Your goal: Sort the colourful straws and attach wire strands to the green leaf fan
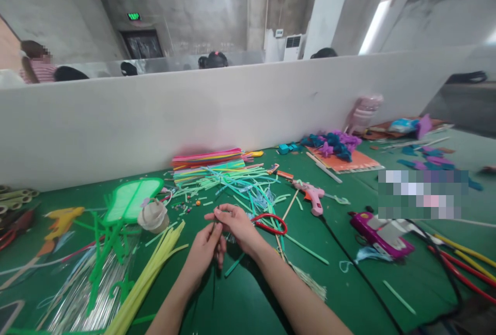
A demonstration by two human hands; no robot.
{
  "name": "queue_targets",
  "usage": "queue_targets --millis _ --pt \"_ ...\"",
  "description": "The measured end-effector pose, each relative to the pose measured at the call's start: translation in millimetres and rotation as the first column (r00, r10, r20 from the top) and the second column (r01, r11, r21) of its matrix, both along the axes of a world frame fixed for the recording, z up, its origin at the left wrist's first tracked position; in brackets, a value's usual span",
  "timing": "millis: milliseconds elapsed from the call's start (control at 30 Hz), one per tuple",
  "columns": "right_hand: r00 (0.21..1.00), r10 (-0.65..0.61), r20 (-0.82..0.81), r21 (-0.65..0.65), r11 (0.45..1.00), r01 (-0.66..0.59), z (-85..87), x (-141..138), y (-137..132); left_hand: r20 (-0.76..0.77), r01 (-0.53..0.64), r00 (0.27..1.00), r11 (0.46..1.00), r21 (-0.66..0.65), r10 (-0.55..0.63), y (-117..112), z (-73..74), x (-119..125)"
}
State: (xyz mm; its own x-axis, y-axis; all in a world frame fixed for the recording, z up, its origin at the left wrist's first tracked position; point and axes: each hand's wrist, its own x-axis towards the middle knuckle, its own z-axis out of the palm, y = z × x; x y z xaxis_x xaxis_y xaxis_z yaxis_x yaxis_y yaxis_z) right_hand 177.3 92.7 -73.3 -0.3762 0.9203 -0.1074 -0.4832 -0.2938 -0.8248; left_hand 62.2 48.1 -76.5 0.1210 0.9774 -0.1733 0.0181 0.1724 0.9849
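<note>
In the middle of the head view my two hands meet above the green table. A thin dark strip (213,286), perhaps a pipe cleaner or wire, hangs down from between the fingers. My left hand (204,247) is closed around it with thumb and fingertips. Just above, my right hand (239,226) pinches what looks like the strip's upper end; the fingers partly cover it. Red-handled scissors (273,223) lie right behind my right wrist. Pale yellow strips (155,268) lie in a bundle to the left of my left hand.
Coloured strips (209,158) are piled by the white partition (217,105). A pink glue gun (313,196) with a black cord lies to the right, near a purple device (382,237). On the left are a yellow glue gun (64,219), a small cup (154,216) and green plastic pieces (134,198).
</note>
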Motion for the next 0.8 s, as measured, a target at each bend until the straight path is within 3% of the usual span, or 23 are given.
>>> queue_targets --millis 67,133,233,367,400,467,533,667,733,767,800 --pt "0.998 -0.038 -0.04 -0.006 0.999 0.038 6.4 2 1 0.018 0.061 0.998 0.997 -0.039 -0.061 -5 1.2 6" --pt "0.962 -0.23 -0.147 -0.004 0.973 0.232 16.9 13 5 0.04 0.137 0.99 0.988 -0.076 -0.135 -12 4.8 11" --pt "0.804 -0.532 -0.265 -0.012 0.836 0.549 34.3 44 13 0.08 0.271 0.962 0.954 -0.125 -0.263 -23 13.1 14" --pt "0.608 -0.738 -0.293 -0.07 0.651 0.756 44.0 93 24 0.13 0.485 0.874 0.831 -0.273 -0.467 -27 23.7 4" --pt "0.563 -0.773 -0.292 -0.079 0.607 0.791 42.6 102 26 0.129 0.499 0.866 0.817 -0.288 -0.483 -25 26.2 -2" --pt "0.534 -0.8 -0.274 -0.079 0.572 0.816 35.8 112 31 0.116 0.463 0.886 0.849 -0.255 -0.448 -19 31.0 -16" --pt "0.583 -0.778 -0.235 -0.058 0.61 0.79 26.4 108 33 0.126 0.418 0.908 0.878 -0.232 -0.399 -13 35.2 -32" --pt "0.78 -0.608 -0.149 0.039 0.784 0.619 18.3 77 24 0.136 0.371 0.928 0.893 -0.254 -0.347 -9 39.6 -53" --pt "0.927 -0.359 -0.114 0.122 0.92 0.371 23.8 61 12 0.148 0.379 0.924 0.891 -0.251 -0.352 -11 39.9 -56" --pt "0.982 -0.169 -0.086 0.172 0.968 0.181 28.0 54 5 0.152 0.387 0.921 0.887 -0.251 -0.359 -12 39.9 -55" --pt "0.998 -0.009 -0.058 0.217 0.976 0.021 32.3 48 -1 0.152 0.398 0.917 0.881 -0.255 -0.37 -13 39.9 -54"
